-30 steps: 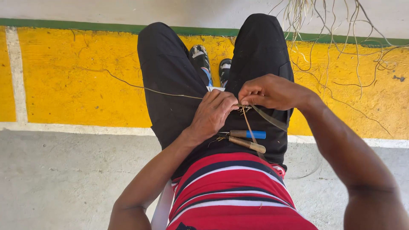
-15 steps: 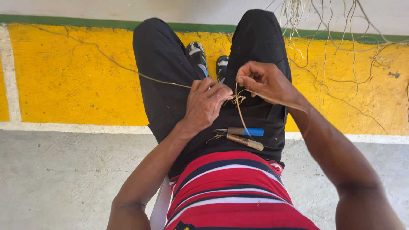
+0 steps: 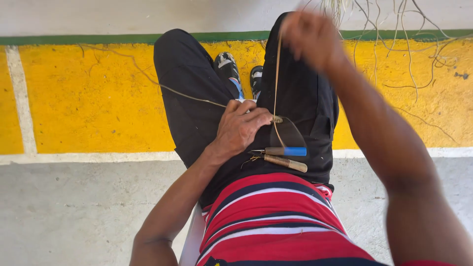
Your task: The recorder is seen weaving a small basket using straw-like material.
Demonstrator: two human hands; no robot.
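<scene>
**Two hands, one strand pulled long**

Two tools lie nearest, across the lap on the black trousers (image 3: 305, 98): a blue-handled tool (image 3: 287, 151) and, just beside it toward the striped shirt (image 3: 276, 221), a cord-wrapped one (image 3: 286, 162). Both lie where they lay half a second ago.

Just above them the left hand (image 3: 239, 129) rests on the thigh, its grip clenched on a small knot of fibre (image 3: 277, 119) at the fingertips. It has hardly shifted. A thin strand runs from under this hand out to the left, over the yellow painted floor (image 3: 88, 98).

What has changed is the right hand (image 3: 311, 37). Before, it sat close against the left, both at the knot; now it is raised well away, blurred, its grip pinched on a pale fibre strand (image 3: 276, 74) stretched straight from the knot up to it.

Beyond the knees, two shoes (image 3: 229, 66) rest on the yellow band, and loose dry fibres (image 3: 394, 39) trail across the floor at the far right.
</scene>
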